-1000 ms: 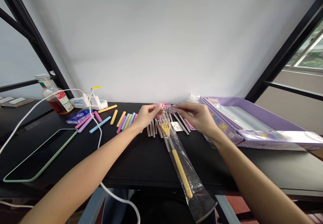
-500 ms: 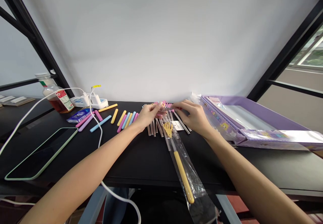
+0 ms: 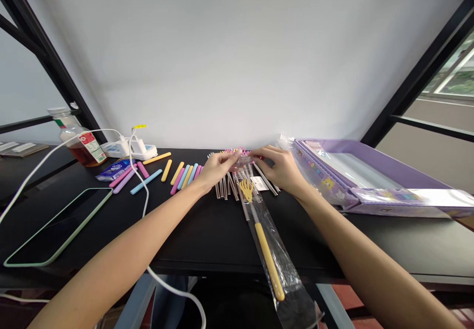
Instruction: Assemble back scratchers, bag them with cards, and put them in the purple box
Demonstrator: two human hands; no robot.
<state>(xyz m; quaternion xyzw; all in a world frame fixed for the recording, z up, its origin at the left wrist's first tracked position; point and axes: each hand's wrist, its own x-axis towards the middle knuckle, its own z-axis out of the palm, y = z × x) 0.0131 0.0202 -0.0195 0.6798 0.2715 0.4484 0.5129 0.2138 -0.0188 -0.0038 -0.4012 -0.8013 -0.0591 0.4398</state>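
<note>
A yellow back scratcher (image 3: 269, 260) with a small hand-shaped head lies inside a long clear plastic bag (image 3: 283, 250), its handle pointing toward me past the table's front edge. My left hand (image 3: 219, 170) pinches the far end of the bag between thumb and fingers. Opposite it, my right hand (image 3: 280, 167) has its fingertips closed on the same end of the plastic. Beneath and behind both hands lie several metal rods (image 3: 224, 188) with small coloured heads (image 3: 237, 151), partly hidden by my fingers. A white tag (image 3: 258, 183) shows beside the bag.
Several coloured handles (image 3: 187, 176) lie to the left, near a blue packet (image 3: 115, 169), a power strip (image 3: 129, 148) and a bottle (image 3: 82, 141). A phone (image 3: 55, 227) sits front left. A white cable (image 3: 145, 205) crosses the table. On the right stands a purple box (image 3: 351, 146).
My fingers have shifted slightly on the far end of the bag, with the right fingertips closer to the left hand. The view has moved a little; the back scratcher stays in place.
</note>
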